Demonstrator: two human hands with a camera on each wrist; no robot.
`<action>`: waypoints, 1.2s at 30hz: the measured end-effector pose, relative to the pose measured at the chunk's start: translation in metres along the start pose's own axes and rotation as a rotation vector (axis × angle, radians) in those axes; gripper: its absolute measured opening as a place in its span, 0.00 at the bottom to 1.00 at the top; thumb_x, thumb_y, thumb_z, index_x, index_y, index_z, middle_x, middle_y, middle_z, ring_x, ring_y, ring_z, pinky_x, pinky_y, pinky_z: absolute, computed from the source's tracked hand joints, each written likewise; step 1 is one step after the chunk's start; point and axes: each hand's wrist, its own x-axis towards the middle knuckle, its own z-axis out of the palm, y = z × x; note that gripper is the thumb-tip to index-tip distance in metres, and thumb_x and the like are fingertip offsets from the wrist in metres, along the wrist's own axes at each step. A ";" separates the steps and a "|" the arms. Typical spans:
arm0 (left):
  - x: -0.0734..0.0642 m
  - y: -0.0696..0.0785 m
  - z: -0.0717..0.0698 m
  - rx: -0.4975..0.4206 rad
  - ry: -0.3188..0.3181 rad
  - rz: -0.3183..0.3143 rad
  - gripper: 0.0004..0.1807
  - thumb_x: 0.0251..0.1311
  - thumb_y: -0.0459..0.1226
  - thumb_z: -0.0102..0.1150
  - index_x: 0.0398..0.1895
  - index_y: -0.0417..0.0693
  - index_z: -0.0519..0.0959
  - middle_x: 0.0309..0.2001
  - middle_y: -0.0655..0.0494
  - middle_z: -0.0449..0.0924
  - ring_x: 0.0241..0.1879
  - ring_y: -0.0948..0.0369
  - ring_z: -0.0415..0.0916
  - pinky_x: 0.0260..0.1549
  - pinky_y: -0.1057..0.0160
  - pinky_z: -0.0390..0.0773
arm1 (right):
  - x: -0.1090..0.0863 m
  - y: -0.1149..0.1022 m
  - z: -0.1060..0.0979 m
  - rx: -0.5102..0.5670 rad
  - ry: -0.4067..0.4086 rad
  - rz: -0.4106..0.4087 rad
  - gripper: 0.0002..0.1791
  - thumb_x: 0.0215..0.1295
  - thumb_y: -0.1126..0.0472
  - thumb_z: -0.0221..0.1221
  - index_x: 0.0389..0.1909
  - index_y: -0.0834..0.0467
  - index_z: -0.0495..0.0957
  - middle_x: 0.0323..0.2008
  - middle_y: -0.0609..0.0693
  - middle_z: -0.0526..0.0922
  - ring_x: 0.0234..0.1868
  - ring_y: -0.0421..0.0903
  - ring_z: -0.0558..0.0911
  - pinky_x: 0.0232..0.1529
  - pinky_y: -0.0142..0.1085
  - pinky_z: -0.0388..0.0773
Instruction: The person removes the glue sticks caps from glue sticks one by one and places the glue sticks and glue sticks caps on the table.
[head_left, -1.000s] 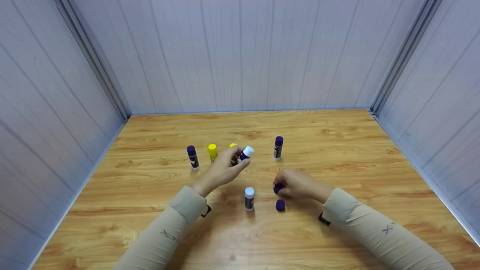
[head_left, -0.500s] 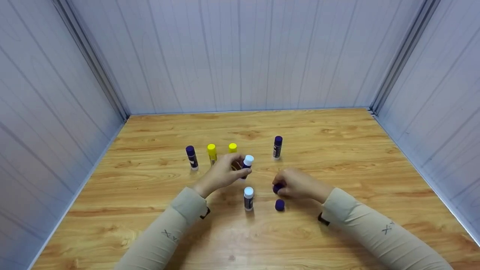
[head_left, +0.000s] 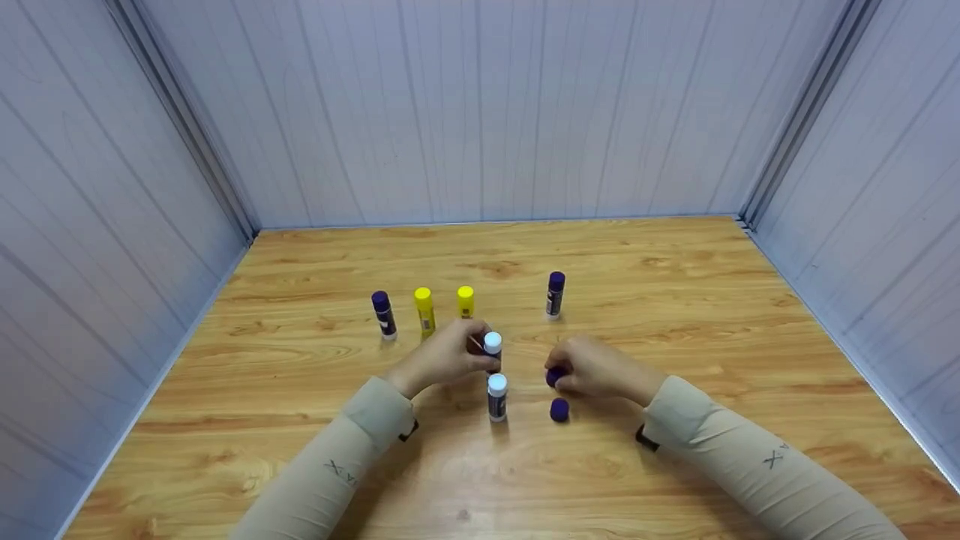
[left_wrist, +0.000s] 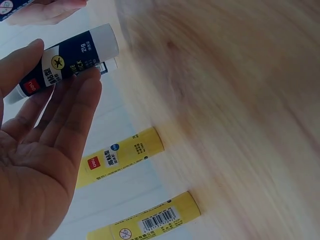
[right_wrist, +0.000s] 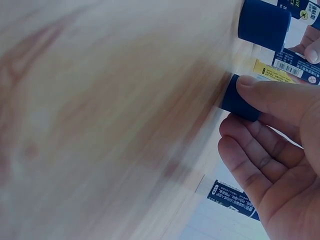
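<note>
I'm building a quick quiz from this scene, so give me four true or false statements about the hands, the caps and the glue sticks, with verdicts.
1. The left hand holds a white-topped glue stick. True.
2. The right hand pinches a yellow cap. False: it pinches a dark cap.
3. Two yellow glue sticks stand on the table. True.
4. The other dark cap is in the left hand. False: it sits on the table, apart from both hands.
</note>
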 end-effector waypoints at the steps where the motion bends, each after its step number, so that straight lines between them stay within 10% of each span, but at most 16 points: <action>1: 0.000 0.000 0.000 0.005 -0.003 -0.003 0.11 0.69 0.35 0.74 0.49 0.43 0.84 0.48 0.52 0.88 0.50 0.57 0.86 0.55 0.55 0.87 | 0.000 0.000 0.000 0.000 -0.001 0.000 0.09 0.66 0.69 0.71 0.46 0.64 0.90 0.40 0.54 0.91 0.39 0.43 0.85 0.44 0.43 0.86; 36: 0.002 0.001 0.001 0.091 -0.017 -0.057 0.11 0.67 0.35 0.75 0.50 0.43 0.86 0.49 0.52 0.89 0.50 0.58 0.86 0.57 0.53 0.87 | 0.001 -0.005 -0.005 -0.026 -0.031 0.021 0.09 0.65 0.68 0.73 0.46 0.62 0.88 0.40 0.53 0.90 0.40 0.44 0.84 0.45 0.44 0.86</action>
